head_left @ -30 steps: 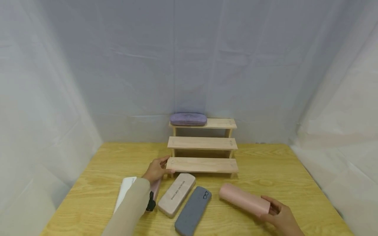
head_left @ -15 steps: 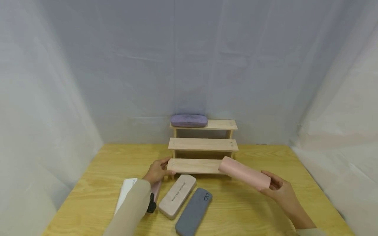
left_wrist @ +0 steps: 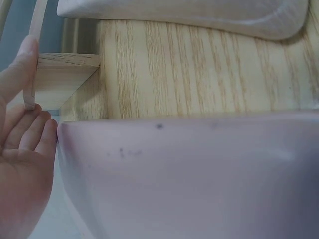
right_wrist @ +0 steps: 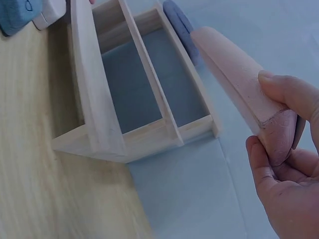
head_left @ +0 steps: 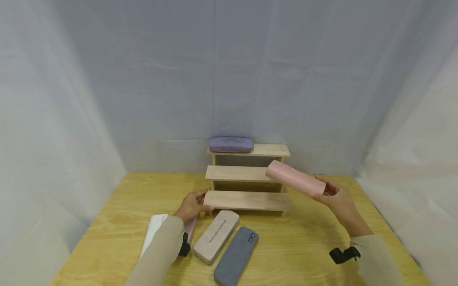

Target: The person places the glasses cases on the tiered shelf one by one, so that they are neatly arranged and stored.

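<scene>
My right hand (head_left: 338, 200) holds a pink glasses case (head_left: 295, 178) by its right end, thumb on top and fingers below. The case is raised in the air and tilted, its far end overlapping the middle step in the head view. My left hand (head_left: 190, 207) pinches the left end of the lowest board of a three-step wooden display stand (head_left: 248, 200); the left wrist view shows the thumb (left_wrist: 27, 50) on the board and fingers under it. On the top step, at the left, lies a purple glasses case (head_left: 230, 144).
In front of the stand lie a beige glasses case (head_left: 216, 237) with lettering and a blue-grey one (head_left: 237, 256) with a glasses print. A second pink case (left_wrist: 189, 179) and a white case (head_left: 154, 230) are partly hidden by the left arm. A pale curtain (head_left: 236, 79) hangs behind.
My right hand has lifted the pink glasses case off the table, up to the height of the middle step. The left hand keeps its grip on the stand.
</scene>
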Demonstrator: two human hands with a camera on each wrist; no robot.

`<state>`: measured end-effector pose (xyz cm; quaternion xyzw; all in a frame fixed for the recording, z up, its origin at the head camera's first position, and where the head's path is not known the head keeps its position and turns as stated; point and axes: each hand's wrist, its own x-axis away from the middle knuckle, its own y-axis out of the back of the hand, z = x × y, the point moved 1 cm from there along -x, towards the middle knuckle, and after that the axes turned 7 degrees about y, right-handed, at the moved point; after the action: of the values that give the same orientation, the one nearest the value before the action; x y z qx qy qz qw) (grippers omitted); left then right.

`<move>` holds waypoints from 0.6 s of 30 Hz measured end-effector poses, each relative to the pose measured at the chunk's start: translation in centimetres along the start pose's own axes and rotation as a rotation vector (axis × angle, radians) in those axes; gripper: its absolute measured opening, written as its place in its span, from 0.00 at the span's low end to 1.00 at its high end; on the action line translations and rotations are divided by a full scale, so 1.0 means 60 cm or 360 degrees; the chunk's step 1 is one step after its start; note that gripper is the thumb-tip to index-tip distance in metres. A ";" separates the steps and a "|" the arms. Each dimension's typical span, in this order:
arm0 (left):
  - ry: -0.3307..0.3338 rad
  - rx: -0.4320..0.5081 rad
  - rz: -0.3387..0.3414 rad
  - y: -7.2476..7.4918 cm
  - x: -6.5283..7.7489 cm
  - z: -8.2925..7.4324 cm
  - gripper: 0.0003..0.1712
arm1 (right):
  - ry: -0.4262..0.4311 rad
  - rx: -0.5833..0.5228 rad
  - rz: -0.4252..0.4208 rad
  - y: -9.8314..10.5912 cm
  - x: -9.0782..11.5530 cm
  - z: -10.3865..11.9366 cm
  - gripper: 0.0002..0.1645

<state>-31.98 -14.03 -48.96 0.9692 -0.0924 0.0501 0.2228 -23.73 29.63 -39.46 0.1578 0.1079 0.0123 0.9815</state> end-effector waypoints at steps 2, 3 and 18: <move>-0.0005 -0.0002 -0.0003 0.000 0.002 -0.002 0.46 | -0.0007 0.0017 0.0004 0.001 -0.016 0.006 0.45; -0.0007 0.0002 -0.0003 -0.001 0.003 -0.003 0.46 | -0.0013 0.0027 0.0009 0.002 -0.023 0.008 0.45; 0.0007 0.0063 0.0013 -0.002 0.007 -0.008 0.45 | -0.0035 0.0167 0.0014 0.001 -0.122 0.028 0.45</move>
<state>-31.55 -13.77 -48.55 0.9729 -0.0948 0.0551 0.2034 -30.51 28.75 -36.33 0.2096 0.0970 0.0091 0.9729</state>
